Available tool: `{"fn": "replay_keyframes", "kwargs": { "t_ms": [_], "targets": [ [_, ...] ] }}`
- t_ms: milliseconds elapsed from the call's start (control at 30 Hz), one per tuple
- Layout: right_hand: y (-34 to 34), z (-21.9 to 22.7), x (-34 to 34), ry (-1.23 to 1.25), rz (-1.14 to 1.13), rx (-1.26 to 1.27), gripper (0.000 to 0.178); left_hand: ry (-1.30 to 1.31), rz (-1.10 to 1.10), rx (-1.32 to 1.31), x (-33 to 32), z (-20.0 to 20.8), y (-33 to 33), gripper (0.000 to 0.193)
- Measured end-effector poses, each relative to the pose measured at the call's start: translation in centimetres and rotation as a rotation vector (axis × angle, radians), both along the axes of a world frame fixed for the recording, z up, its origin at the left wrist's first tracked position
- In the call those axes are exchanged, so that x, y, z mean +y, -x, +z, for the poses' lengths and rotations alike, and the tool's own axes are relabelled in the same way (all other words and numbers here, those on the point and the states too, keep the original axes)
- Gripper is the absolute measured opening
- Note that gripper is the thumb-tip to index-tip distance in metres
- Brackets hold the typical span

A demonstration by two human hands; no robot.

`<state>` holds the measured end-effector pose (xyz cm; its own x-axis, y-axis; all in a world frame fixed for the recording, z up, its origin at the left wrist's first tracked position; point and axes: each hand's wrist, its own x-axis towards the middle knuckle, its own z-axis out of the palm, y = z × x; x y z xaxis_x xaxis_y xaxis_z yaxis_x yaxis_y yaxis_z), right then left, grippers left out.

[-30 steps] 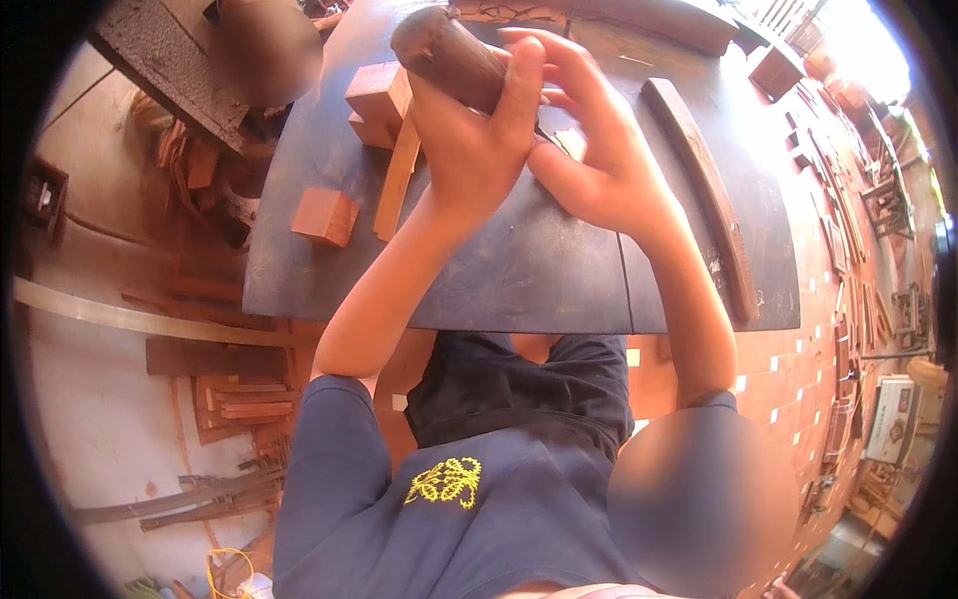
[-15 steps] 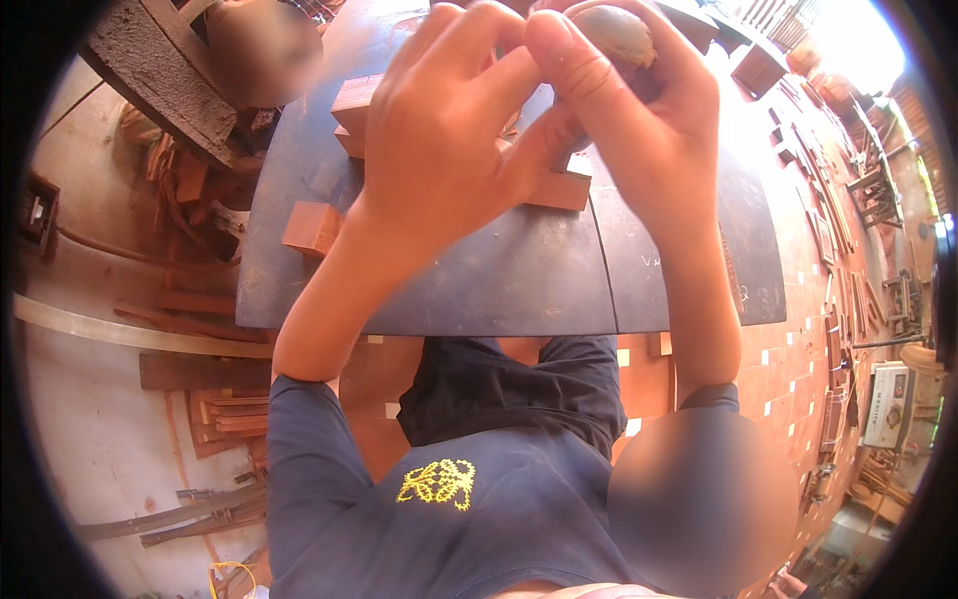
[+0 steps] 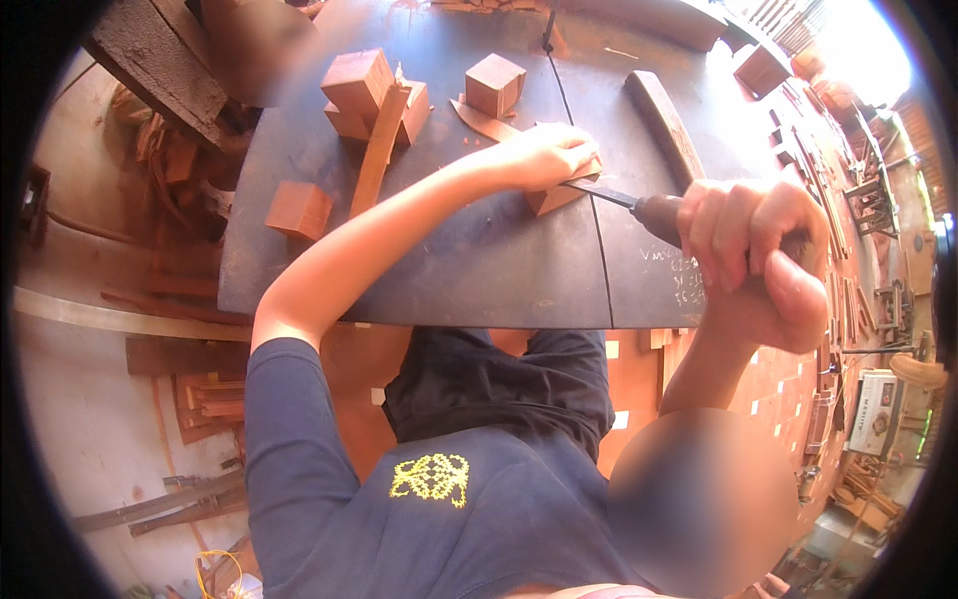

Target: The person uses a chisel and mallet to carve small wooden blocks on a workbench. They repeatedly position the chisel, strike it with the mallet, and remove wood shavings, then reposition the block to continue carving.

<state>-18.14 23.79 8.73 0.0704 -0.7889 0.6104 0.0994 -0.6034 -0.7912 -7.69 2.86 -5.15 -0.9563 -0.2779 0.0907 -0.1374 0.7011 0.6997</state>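
My left hand presses down on a small reddish wood block lying on the dark worktable. My right hand is closed around the dark handle of a chisel. The chisel's thin metal blade runs left to the block, and its tip meets the wood just under my left fingers. The block is mostly hidden by that hand.
Several wood blocks lie at the table's far side: a stacked pair, a cube and a lone block near the left edge. There are also a long strip and a curved dark piece. Scrap wood lies on the floor at left, tools at right.
Both hands were raised close to the camera around the tool. Now my left hand has dropped onto the block and my right hand holds the chisel out to the right.
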Motion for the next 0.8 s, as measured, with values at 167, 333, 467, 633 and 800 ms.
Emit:
{"fn": "replay_keyframes", "kwargs": {
  "t_ms": [167, 333, 467, 633, 800],
  "targets": [
    [0.2, 0.9, -0.7, -0.081, 0.011, 0.012, 0.013, -0.160, -0.046, 0.123, -0.5, -1.9, 0.0, 0.036],
    [2.6, 2.1, -3.1, -0.172, 0.078, -0.001, 0.017, -0.185, 0.072, 0.132, 0.0, -1.9, -0.2, 0.039],
    [4.0, 1.9, -3.8, -0.196, 0.085, -0.026, 0.017, -0.015, -0.009, 0.029, -0.2, -1.3, -0.4, 0.041],
    [4.8, 1.6, -4.2, -0.202, 0.085, -0.041, 0.018, -0.185, 0.034, -0.027, -0.2, -0.9, -0.5, 0.043],
    [5.5, 1.9, -4.7, -0.201, 0.085, -0.056, 0.018, -0.125, 0.022, 0.013, -0.2, -1.0, -0.7, 0.033]
  ]
}}
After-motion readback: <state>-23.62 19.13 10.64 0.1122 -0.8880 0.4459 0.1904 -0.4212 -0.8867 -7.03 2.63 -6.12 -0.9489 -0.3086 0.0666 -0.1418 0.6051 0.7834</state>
